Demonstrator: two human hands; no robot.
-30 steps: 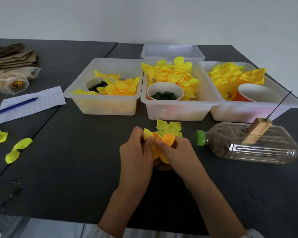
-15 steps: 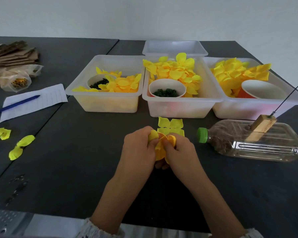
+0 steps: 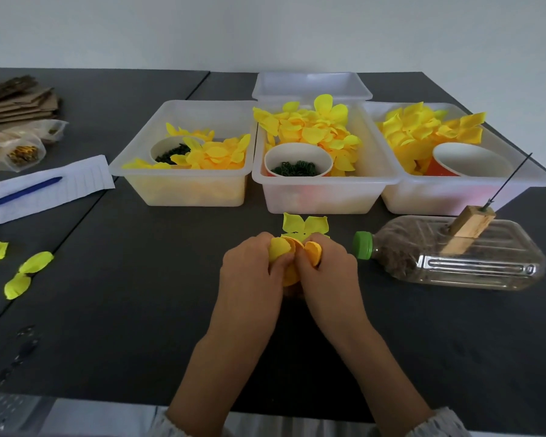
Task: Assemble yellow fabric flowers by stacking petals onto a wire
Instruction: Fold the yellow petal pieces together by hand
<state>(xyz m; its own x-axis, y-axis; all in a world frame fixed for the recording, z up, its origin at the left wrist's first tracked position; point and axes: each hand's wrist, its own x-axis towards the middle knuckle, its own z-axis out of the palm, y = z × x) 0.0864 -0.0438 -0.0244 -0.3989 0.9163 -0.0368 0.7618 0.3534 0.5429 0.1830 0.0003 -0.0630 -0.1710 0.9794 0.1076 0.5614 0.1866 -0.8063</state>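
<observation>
Both hands met over the dark bench (image 3: 108, 310), just in front of the middle tub: the left hand (image 3: 249, 272) and the right hand (image 3: 325, 269) each had their grip clenched around the same bundle of orange-yellow petals (image 3: 289, 247), fingers curled and thumbs pinching it between them. A paler yellow-green petal piece (image 3: 303, 223) lay flat on the bench just beyond the hands, touching the bundle. Three clear tubs stood in a row behind: the left tub (image 3: 183, 187) held yellow petals and a cup of dark green bits, the middle tub (image 3: 322, 193) a heap of petals and a white cup (image 3: 297, 156) of green bits, the right tub (image 3: 454, 197) petals and an orange cup (image 3: 467, 159). To the right lay a plastic bottle (image 3: 454, 260) on its side, a wooden block (image 3: 468, 223) on it with a thin wire (image 3: 511, 176) sticking up at a slant. Loose petals (image 3: 22, 272), paper (image 3: 51, 187) and a blue pen (image 3: 19, 193) lay at left
</observation>
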